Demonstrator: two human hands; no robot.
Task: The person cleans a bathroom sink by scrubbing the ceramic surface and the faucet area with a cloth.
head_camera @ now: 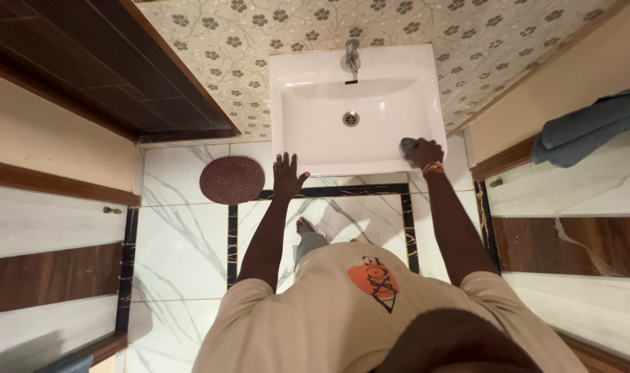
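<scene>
Nearest the camera, one bare foot [305, 225] stands on the white marbled floor [183, 255]. Beyond it, the left hand [288, 177] lies flat and spread on the near rim of the one white rectangular sink [308, 97], holding nothing. To the right, the right hand [425, 152] is curled around a small grey cloth [408, 144] at the sink's near right corner. One round woven mat [232, 179] lies left. Farther off sit one drain [351, 119] and one chrome tap [352, 55].
</scene>
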